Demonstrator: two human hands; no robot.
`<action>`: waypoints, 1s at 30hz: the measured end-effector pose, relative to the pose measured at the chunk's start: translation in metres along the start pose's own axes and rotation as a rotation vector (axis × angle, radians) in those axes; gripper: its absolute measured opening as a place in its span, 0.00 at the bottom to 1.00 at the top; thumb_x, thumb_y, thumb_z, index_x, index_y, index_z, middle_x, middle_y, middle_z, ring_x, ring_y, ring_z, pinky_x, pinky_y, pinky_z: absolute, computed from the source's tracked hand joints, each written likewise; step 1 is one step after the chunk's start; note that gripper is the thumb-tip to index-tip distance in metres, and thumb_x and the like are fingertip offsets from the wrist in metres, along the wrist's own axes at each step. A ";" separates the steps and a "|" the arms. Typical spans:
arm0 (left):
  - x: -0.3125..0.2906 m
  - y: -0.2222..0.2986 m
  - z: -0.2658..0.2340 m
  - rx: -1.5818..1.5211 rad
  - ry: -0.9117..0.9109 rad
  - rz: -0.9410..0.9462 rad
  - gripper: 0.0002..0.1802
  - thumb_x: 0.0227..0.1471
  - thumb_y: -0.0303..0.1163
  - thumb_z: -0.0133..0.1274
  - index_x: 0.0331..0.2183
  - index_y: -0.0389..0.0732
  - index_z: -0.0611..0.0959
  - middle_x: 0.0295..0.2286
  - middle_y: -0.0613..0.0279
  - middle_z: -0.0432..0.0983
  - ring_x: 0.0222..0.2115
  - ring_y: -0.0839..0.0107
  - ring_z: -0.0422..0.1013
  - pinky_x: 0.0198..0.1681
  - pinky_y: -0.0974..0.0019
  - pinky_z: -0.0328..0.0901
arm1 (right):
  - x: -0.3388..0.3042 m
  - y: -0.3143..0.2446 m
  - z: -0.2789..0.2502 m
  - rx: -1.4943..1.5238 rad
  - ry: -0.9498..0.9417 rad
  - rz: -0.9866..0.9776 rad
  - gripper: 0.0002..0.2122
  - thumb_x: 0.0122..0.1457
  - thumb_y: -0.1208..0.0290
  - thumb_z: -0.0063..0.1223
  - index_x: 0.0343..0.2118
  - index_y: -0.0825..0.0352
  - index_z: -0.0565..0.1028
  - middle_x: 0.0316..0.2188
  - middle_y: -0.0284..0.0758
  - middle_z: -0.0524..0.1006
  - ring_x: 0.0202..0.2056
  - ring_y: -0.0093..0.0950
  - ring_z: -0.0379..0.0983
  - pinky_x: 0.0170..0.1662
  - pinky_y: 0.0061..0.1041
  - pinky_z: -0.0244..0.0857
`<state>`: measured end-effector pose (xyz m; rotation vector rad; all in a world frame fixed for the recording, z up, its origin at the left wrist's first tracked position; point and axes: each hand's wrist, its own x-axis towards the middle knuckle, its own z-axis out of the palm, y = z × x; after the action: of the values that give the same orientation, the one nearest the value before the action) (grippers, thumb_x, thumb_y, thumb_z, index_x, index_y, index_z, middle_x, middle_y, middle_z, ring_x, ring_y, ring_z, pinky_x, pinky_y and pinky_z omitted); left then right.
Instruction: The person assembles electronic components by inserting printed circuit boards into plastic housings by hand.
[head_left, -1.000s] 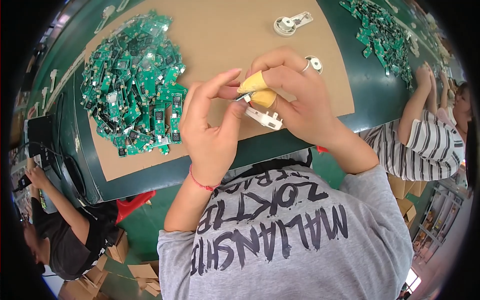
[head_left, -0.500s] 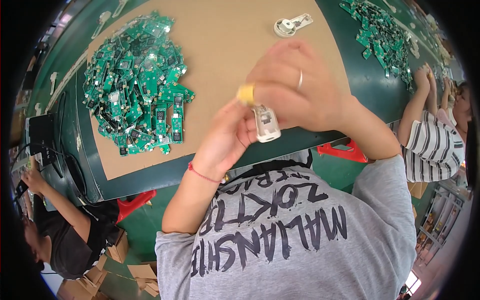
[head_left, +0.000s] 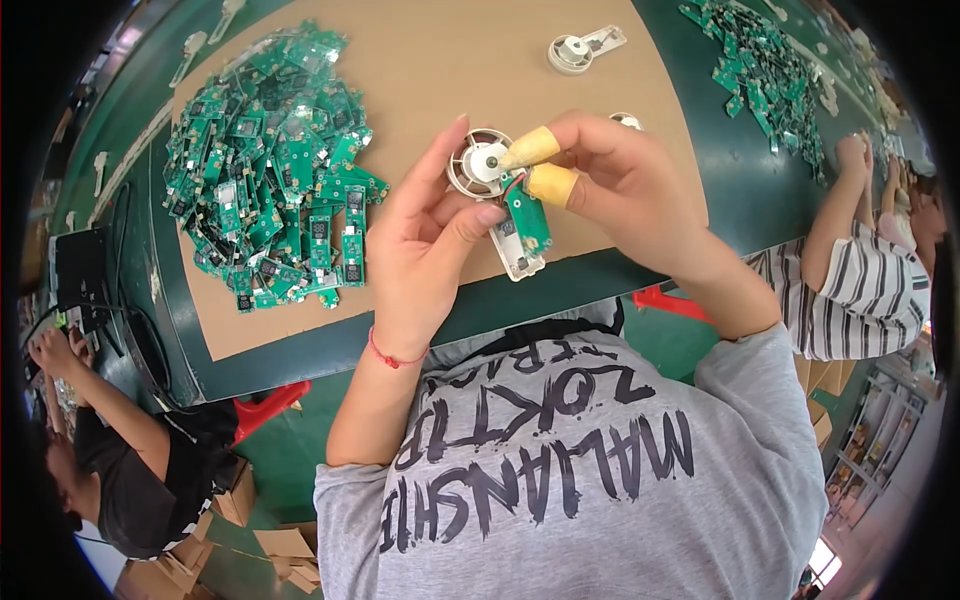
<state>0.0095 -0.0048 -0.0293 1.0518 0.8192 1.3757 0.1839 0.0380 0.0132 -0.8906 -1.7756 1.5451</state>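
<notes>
My left hand (head_left: 415, 230) is closed round a white fan housing (head_left: 512, 262), with its ringed round head up and its narrow handle pointing toward me. A green circuit board (head_left: 530, 225) lies tilted over the open handle. Thin red and dark wires (head_left: 516, 184) run between the board and the fan's round hub. Yellow covers wrap the thumb and index finger of my right hand (head_left: 635, 185). Those fingers are closed at the board's upper end, the index tip by the hub. Their exact grip is partly hidden.
A large heap of green circuit boards (head_left: 275, 170) sits left on the brown cardboard sheet (head_left: 420, 60). Another white fan housing (head_left: 572, 55) lies at the back; a white round part (head_left: 627, 120) shows behind my right hand. More boards (head_left: 765, 75) lie far right. People work on both sides.
The fan housing has turned in my hands, so its round head and the green board now show. My right hand has come down from above it to the board's end.
</notes>
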 end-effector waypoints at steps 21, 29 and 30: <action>0.002 0.005 0.009 0.063 0.181 0.056 0.27 0.51 0.19 0.48 0.54 0.34 0.63 0.47 0.57 0.67 0.39 0.78 0.69 0.34 0.78 0.68 | 0.003 0.014 0.013 -0.459 0.174 -0.375 0.10 0.45 0.81 0.54 0.32 0.66 0.73 0.30 0.33 0.71 0.33 0.30 0.70 0.34 0.25 0.64; 0.004 0.004 0.009 0.080 0.211 0.026 0.27 0.51 0.20 0.48 0.53 0.34 0.63 0.46 0.57 0.67 0.39 0.78 0.69 0.34 0.78 0.69 | 0.003 0.023 0.017 -0.432 0.225 -0.370 0.08 0.46 0.79 0.57 0.32 0.66 0.74 0.32 0.33 0.69 0.33 0.26 0.68 0.37 0.22 0.61; 0.003 0.008 0.010 0.052 0.210 -0.001 0.27 0.52 0.21 0.48 0.53 0.35 0.63 0.46 0.57 0.68 0.38 0.78 0.69 0.33 0.78 0.69 | 0.004 0.024 0.017 -0.455 0.220 -0.365 0.10 0.46 0.79 0.58 0.34 0.66 0.73 0.33 0.33 0.69 0.33 0.25 0.67 0.36 0.22 0.61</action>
<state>0.0158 -0.0039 -0.0180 0.9560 1.0137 1.4881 0.1701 0.0333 -0.0122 -0.8422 -2.0211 0.7960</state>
